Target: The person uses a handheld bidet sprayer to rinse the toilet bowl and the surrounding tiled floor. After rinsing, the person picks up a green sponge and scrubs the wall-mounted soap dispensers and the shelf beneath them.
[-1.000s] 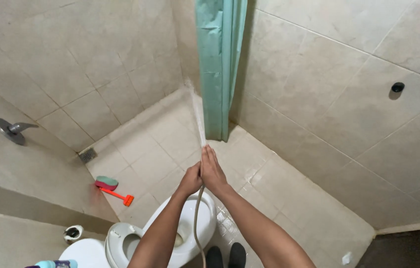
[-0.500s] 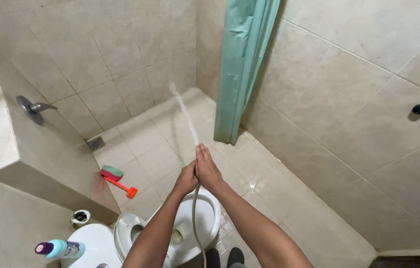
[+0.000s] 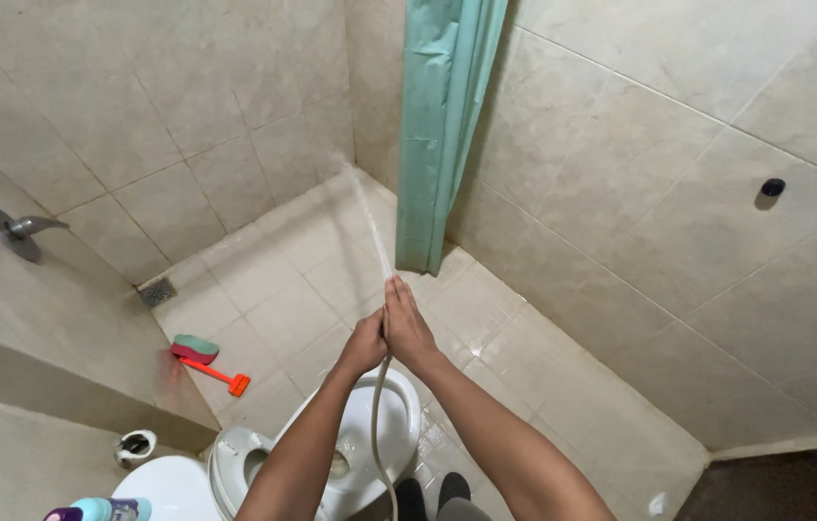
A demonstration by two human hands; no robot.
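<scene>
I see the teal shower curtain (image 3: 442,125) beyond my grip and the toilet (image 3: 370,439) beneath it. My left hand (image 3: 364,344) and right hand (image 3: 409,323) clench together around a hose (image 3: 376,425); its nozzle is hidden, apparently spraying forward.

You're standing in a home bathroom: beige tiled walls (image 3: 678,183) and floor (image 3: 283,280), a white toilet (image 3: 379,439) below you, a green shower curtain (image 3: 439,125), a floor drain (image 3: 157,291).
</scene>
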